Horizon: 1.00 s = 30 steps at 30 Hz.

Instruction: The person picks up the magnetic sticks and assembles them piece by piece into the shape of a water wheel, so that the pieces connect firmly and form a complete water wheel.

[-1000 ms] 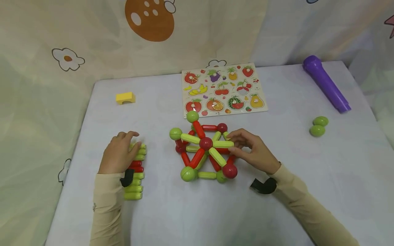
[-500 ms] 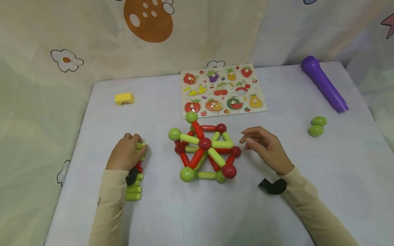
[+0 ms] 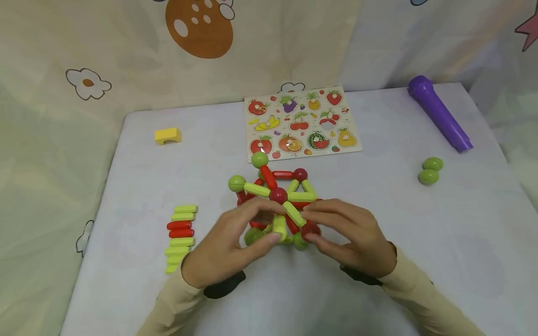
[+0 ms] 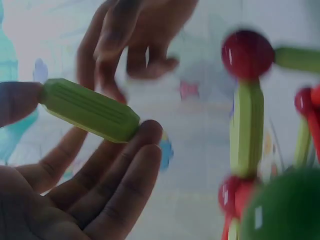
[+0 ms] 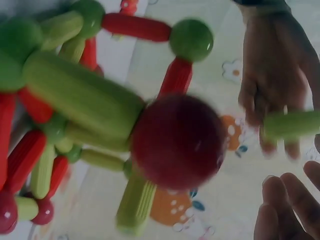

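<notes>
The left hand (image 3: 227, 252) is no longer on the stack of loose rods (image 3: 180, 237) at the left of the table; it now sits at the near side of the rod-and-ball structure (image 3: 279, 200), pinching a green rod (image 4: 90, 110) between thumb and fingertips. That stack, half covered a moment ago, now lies fully in view, with one rod fewer. The right hand (image 3: 350, 238), which hovered open just right of the structure half a second ago, has moved in to the near right corner, its fingers by the dark red ball (image 3: 310, 229).
</notes>
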Motion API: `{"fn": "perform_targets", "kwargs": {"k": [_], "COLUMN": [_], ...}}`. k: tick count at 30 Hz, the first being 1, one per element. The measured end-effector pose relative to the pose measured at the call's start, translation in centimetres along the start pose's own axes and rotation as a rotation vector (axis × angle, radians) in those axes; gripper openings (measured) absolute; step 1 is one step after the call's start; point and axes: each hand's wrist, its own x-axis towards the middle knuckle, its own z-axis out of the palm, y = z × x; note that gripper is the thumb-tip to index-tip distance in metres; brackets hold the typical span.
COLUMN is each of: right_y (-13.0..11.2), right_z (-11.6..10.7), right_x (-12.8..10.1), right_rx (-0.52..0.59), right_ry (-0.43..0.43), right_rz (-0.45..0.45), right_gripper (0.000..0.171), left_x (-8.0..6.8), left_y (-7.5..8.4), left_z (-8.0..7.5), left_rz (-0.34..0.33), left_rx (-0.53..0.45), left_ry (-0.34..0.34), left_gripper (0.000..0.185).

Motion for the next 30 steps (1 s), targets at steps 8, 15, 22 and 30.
{"fn": "perform_targets", "kwargs": {"k": [8, 15, 22, 30], "right_y": [-0.3, 4.3, 7.0, 7.1], "right_z": [0.2, -2.0, -0.6, -1.5], "right_x": [-0.4, -3.6, -6.2, -6.5], "right_rx": [-0.071, -0.112, -0.162, -0.184], "right_ry": [-0.001, -0.053, -0.216, -0.241], "right_rz": [0.002, 0.464, 0.617, 0.656], "right_gripper": [0.028, 0.024, 0.032, 0.037], "left_x": [1.3, 1.5, 2.7, 5.0], "left_y": [0.1, -1.0, -2.1, -3.3], "left_z": [1.9, -0.4, -1.3, -0.7], "left_rz": [-0.039, 0.057, -0.021, -0.046], "left_rx": [-0.007, 0.432, 0.543, 0.626], "left_ry": [-0.065, 0.006, -0.19, -0.346], "left_gripper": [0.041, 0.04, 0.036, 0.03]}}
